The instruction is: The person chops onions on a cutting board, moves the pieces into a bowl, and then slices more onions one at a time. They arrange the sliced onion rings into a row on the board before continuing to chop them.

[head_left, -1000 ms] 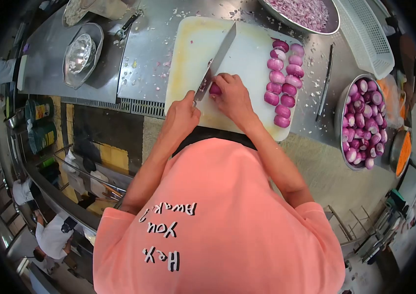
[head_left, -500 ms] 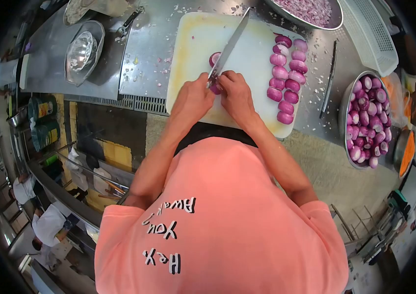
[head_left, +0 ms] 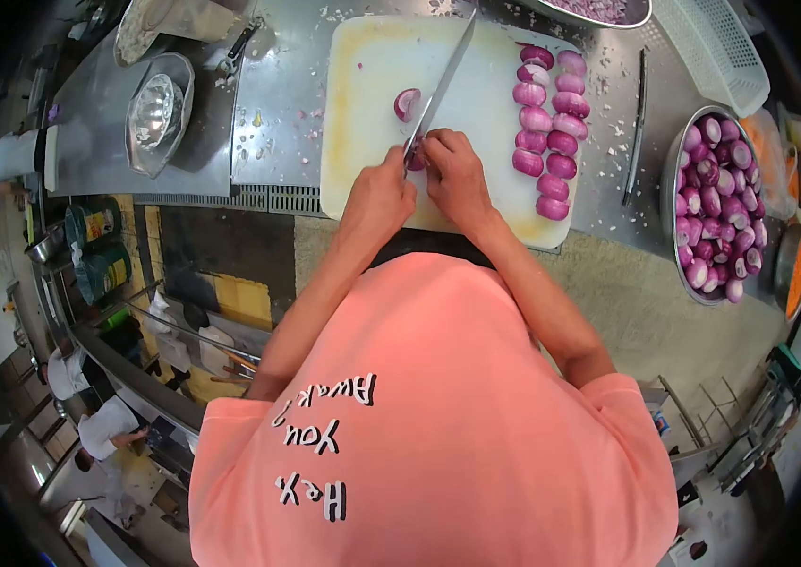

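Observation:
My left hand (head_left: 380, 197) is closed around the handle of a long knife (head_left: 445, 90), whose blade points away from me across the white cutting board (head_left: 363, 161). Against the blade near the handle, my right hand (head_left: 457, 180) pinches a purple-red onion (head_left: 416, 159), mostly hidden by the fingers. A cut onion half (head_left: 407, 104) lies just beyond, left of the blade. Two rows of peeled onions (head_left: 552, 123) stand along the board's right side.
A steel bowl heaped with onions (head_left: 717, 203) sits at the right. Chopped onion fills another bowl (head_left: 594, 9) at the top, beside a white basket (head_left: 717, 61). A dark rod (head_left: 637, 128) lies nearby. At left is a metal bowl (head_left: 157, 113); people work further off.
The view has shifted slightly, so the board and bowls appear higher. The cut onion half now shows more of its cut face. Both hands keep their hold on knife and onion.

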Demonstrator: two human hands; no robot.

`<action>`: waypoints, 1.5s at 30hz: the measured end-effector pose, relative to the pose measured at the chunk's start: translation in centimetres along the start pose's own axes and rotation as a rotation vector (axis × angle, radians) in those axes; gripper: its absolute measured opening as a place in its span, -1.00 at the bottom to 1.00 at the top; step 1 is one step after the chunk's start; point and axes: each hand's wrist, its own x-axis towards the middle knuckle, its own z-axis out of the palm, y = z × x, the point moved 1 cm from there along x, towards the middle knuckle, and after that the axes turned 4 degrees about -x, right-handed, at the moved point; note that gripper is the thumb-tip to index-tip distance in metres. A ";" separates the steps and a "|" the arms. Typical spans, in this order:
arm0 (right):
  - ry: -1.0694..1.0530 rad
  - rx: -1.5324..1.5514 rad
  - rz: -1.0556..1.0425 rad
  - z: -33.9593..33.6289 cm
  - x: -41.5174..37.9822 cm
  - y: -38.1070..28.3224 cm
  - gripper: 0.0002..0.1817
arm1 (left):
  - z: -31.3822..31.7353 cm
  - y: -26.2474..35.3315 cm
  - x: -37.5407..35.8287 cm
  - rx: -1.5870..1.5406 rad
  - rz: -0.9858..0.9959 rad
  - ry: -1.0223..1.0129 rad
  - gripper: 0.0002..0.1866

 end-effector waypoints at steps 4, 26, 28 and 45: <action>0.014 -0.002 -0.023 0.1 0.0 0.3 -0.74 | -2.0 1.1 0.2 -0.028 -0.064 -0.104 -0.70; 0.058 0.048 0.005 0.1 -0.9 0.9 -0.79 | -0.4 1.0 -1.1 0.078 -0.012 -0.076 -0.75; 0.051 0.026 0.013 0.2 -1.0 1.2 -0.81 | 0.9 0.0 -0.6 0.096 0.065 -0.021 -0.75; -0.248 -0.240 0.033 -2.4 -3.5 -1.3 -0.79 | -3.2 -4.1 0.2 -0.301 -0.317 0.066 -0.72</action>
